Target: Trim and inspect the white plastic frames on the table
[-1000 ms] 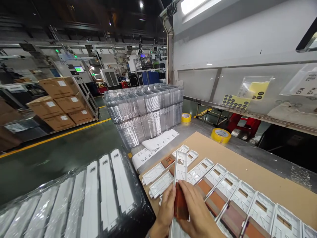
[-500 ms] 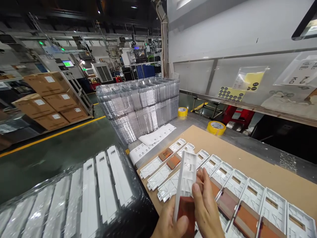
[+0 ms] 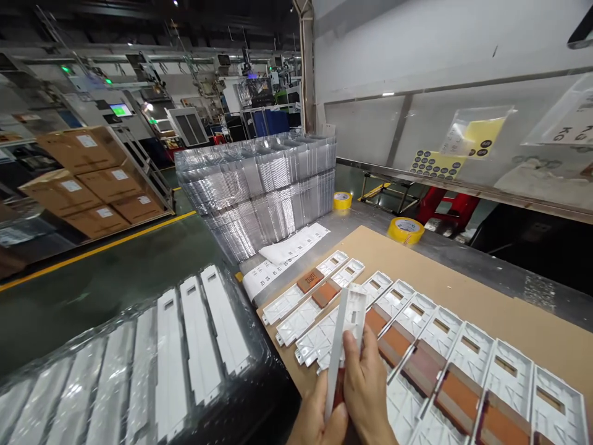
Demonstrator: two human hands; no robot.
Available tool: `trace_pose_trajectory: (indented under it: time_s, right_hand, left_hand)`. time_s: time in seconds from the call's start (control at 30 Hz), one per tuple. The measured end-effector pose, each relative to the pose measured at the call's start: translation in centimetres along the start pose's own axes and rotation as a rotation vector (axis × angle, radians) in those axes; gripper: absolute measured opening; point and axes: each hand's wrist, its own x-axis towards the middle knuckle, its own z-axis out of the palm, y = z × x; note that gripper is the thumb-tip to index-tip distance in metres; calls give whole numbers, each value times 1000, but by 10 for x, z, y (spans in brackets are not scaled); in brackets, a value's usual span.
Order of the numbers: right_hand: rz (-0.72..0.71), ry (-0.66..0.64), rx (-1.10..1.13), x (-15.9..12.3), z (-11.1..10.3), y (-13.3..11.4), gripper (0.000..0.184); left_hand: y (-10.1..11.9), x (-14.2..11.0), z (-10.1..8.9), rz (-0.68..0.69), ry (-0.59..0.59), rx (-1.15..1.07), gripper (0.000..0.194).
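Note:
Both hands are closed on one white plastic panel (image 3: 345, 318), long and shallow, with raised edges and a small slot. My left hand (image 3: 317, 414) grips its lower left edge. My right hand (image 3: 368, 386) wraps the right side, its thumb lying across the inner face. A reddish-brown block (image 3: 340, 386) inside the panel is mostly hidden by the fingers. Under and beyond the hands, a row of similar white panels (image 3: 442, 334) lies on a cardboard sheet (image 3: 384, 253). Several carry reddish-brown blocks, such as the one with dark printing (image 3: 310, 280).
To the left, a black plastic-lined tray (image 3: 259, 352) holds more white panels (image 3: 225, 321). Behind stand stacked clear plastic trays (image 3: 264, 191) and a printed label strip (image 3: 278, 262). Two yellow tape rolls (image 3: 406, 230) sit near a machine panel (image 3: 365, 130).
My right hand has moved left and closed around the panel, its thumb now over the inner face. The reddish-brown block in it is more covered than before.

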Motion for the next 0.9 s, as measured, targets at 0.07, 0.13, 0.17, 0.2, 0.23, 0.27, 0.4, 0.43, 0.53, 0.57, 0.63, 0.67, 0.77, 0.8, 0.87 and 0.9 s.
trace_pose_trajectory:
  time_s: [0.07,0.13,0.17,0.2,0.23,0.27,0.4,0.43,0.53,0.57,0.63,0.67,0.77,0.8,0.87,0.9]
  right_hand:
    - [-48,-85,-43,6,8,10,55]
    - [-115,-154,-95,14,17,18,52]
    - [-146,-164,-129,18,21,22,53]
    - [-173,-159,-171,23,26,26,54]
    - [-197,-146,-223,27,30,29,52]
    - [-220,-136,-286,30,34,32,48]
    - [-355,-195,-582,29,51,32,25]
    - [-388,-213,-646,26,56,30,23]
    - [-461,-236,-774,17,72,21,25]
    - [-481,-235,-794,14,77,18,26]
    - [-523,-216,-802,12,82,12,28]
    - [-546,-194,-791,11,81,8,27]
    - [-616,-97,-705,15,59,-4,22]
    - [-634,-54,-663,17,43,-8,21]
    - [-647,47,-566,23,-1,-13,21]
    - [-641,110,-512,26,-27,-14,22]
  left_hand:
    - [-13,-3,6,-37,120,-123,57]
    - [-22,-4,8,-42,195,-360,56]
    - [-23,-5,5,-61,202,-490,55]
    - [-23,-5,0,-96,204,-598,54]
    - [-21,-6,-7,-140,221,-672,52]
    - [-18,-6,-16,-187,267,-711,51]
    - [-1,-10,-53,-189,532,-723,50]
    - [3,-10,-60,-173,565,-709,51]
    - [14,-8,-75,-160,576,-641,54]
    - [17,-7,-79,-156,555,-619,55]
    - [22,-3,-85,-134,492,-583,58]
    - [25,0,-89,-118,464,-565,60]
    - [33,15,-96,-87,430,-501,63]
    - [35,22,-97,-86,413,-448,61]
    - [38,40,-95,-81,346,-312,59]
    - [38,50,-91,-77,301,-238,60]
